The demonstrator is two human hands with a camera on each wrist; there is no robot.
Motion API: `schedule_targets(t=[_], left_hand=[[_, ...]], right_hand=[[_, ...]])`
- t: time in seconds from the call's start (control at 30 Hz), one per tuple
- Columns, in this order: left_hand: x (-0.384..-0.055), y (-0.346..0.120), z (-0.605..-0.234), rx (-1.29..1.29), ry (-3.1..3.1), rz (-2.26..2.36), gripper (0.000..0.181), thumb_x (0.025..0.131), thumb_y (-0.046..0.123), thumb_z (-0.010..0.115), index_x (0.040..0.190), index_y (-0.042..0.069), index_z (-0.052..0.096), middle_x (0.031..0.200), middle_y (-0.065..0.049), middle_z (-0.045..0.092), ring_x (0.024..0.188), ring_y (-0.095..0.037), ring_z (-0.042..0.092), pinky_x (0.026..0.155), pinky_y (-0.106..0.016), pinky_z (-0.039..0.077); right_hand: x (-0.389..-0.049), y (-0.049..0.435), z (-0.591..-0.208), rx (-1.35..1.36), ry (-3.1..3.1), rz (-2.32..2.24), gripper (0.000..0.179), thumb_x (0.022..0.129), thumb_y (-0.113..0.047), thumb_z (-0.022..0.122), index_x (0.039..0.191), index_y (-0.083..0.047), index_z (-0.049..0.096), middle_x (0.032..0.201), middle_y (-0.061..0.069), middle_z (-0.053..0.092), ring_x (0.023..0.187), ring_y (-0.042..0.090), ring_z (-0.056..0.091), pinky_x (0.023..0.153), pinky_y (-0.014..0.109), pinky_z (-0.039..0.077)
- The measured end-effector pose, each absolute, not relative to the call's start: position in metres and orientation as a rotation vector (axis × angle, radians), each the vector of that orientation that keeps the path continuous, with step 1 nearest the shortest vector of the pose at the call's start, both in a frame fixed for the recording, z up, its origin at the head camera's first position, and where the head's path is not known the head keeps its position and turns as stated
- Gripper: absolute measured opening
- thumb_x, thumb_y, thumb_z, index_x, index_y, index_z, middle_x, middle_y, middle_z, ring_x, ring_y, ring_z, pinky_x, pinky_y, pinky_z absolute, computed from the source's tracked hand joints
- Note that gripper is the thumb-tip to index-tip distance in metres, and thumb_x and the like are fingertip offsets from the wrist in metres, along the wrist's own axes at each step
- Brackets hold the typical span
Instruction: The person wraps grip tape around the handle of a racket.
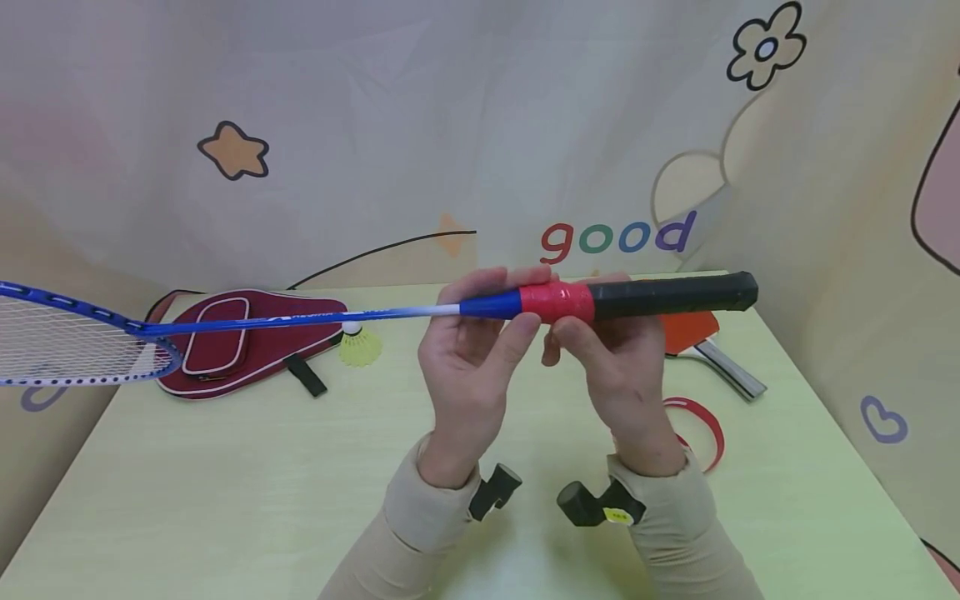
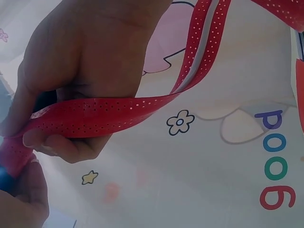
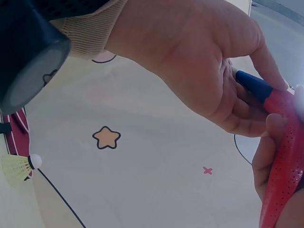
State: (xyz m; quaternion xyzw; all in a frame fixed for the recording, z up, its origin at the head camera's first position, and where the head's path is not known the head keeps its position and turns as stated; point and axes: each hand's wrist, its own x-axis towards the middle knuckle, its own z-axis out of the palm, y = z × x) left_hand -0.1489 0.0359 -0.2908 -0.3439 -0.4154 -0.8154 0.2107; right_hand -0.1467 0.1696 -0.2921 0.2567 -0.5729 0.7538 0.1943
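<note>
A blue badminton racket (image 1: pixel 255 322) lies sideways across both hands, above the table, its strung head to the left. Red perforated grip tape (image 1: pixel 555 302) is wound round the upper handle, beside the blue cone; the rest of the handle (image 1: pixel 671 297) is black. My left hand (image 1: pixel 468 379) holds the racket by the cone and the edge of the tape, thumb in front and fingers behind. My right hand (image 1: pixel 630 387) pinches the tape against the handle. From that hand a loose length of tape (image 2: pixel 99 116) trails away, curling in a loop below it.
Behind the racket shaft, a burgundy racket bag (image 1: pixel 281 354) lies at the table's back left. A yellow shuttlecock (image 1: pixel 360 346) sits beside it. At the back right lies a red paddle with a silver-grey handle (image 1: pixel 727 371). A printed cloth (image 1: pixel 375 150) hangs behind the table.
</note>
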Motion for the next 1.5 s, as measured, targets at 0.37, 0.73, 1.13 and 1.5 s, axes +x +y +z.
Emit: schedule_targets(t=[0.37,0.73,1.13,1.5], left_hand=[[-0.1506,0.0358,-0.2914,-0.924,-1.173,-2.222,0.037,0.092,0.014,0.068,0.122,0.001,0.051,0.118,-0.008,0.066,0.112,-0.042,0.058,0.098,-0.045,0.046],[-0.152,0.0348,-0.2934,-0.871,-1.208,-2.19,0.046,0.092,0.017,0.068,0.119,-0.012,0.046,0.116,-0.023,0.064,0.11,-0.042,0.059,0.093,-0.04,0.05],[-0.1515,0.0352,-0.2945,-0.833,-1.236,-2.173,0.048,0.091,0.021,0.069,0.116,-0.014,0.046,0.113,-0.028,0.063,0.107,-0.042,0.061,0.092,-0.044,0.05],[-0.1511,0.0335,-0.2944,-0.781,-1.25,-2.169,0.051,0.09,0.024,0.07,0.115,-0.014,0.047,0.112,-0.016,0.067,0.107,-0.039,0.063,0.092,-0.044,0.05]], right_hand=[[-0.1473,0.173,-0.2944,0.823,-1.666,2.105,0.043,0.092,-0.021,0.067,0.125,-0.001,0.049,0.099,0.016,0.06,0.071,0.023,0.065,0.074,0.032,0.056],[-0.1481,0.1729,-0.2957,0.785,-1.733,2.015,0.046,0.09,-0.025,0.07,0.124,-0.001,0.051,0.098,0.013,0.063,0.073,0.023,0.066,0.077,0.032,0.056],[-0.1481,0.1739,-0.2948,0.75,-1.734,2.02,0.038,0.088,-0.021,0.073,0.117,-0.005,0.055,0.101,0.013,0.064,0.076,0.022,0.069,0.078,0.035,0.056],[-0.1455,0.1757,-0.2951,0.777,-1.826,1.985,0.041,0.091,-0.015,0.069,0.126,-0.002,0.05,0.105,0.013,0.063,0.078,0.024,0.069,0.078,0.035,0.056]])
